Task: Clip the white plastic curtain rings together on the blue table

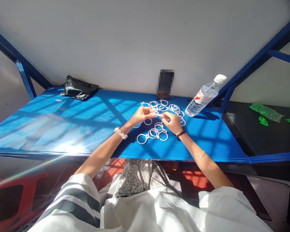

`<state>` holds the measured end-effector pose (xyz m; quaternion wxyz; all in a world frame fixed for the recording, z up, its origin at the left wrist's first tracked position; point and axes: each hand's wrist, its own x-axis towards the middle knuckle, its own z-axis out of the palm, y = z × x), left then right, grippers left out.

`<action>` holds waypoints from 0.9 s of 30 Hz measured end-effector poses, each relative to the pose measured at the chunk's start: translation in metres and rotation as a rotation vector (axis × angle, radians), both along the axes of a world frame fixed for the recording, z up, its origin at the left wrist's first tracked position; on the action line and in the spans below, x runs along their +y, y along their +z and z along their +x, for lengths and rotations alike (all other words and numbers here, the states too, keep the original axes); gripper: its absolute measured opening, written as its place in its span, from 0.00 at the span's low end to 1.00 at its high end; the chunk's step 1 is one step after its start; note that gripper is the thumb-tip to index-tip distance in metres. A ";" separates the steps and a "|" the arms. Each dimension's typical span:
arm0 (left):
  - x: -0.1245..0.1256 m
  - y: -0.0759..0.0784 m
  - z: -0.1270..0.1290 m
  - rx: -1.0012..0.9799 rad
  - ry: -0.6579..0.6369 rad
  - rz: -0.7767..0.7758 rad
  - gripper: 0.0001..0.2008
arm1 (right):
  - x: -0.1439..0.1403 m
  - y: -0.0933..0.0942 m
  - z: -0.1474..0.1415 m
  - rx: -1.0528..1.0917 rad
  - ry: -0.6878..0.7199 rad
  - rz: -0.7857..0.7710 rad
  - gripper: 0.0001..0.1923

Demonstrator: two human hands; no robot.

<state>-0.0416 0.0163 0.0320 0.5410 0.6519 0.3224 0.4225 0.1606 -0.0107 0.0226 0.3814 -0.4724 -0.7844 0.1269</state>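
My left hand [143,115] and my right hand [171,121] meet above the blue tabletop, fingertips pinched on a white plastic ring [156,114] between them. My fingers hide part of this ring. Around them lie several more white rings, each with a small tab or eyelet. One such ring [142,139] lies flat nearest me, with a few overlapping rings [163,135] to its right. Behind my hands, another loose group [163,107] spreads across the table.
A water bottle [203,98] with a white cap stands to the right. Behind the rings, a dark pixelated object [166,83] leans near the wall. A black plastic bag [78,88] lies at the back left. Blue beams [253,59] slope at both sides. Green packets [265,111] lie on a dark surface.
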 end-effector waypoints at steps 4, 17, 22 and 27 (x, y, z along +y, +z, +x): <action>-0.001 -0.003 -0.001 0.277 0.033 0.250 0.16 | 0.001 -0.002 0.001 -0.035 0.012 0.029 0.12; -0.011 -0.004 0.007 0.445 0.028 0.476 0.17 | 0.000 0.000 0.000 0.036 0.034 -0.022 0.17; -0.014 0.004 0.008 0.184 0.164 0.257 0.17 | 0.001 -0.005 -0.001 0.026 0.071 -0.035 0.15; -0.014 0.006 0.009 0.070 0.136 0.169 0.20 | 0.000 -0.008 -0.002 -0.013 0.101 -0.082 0.18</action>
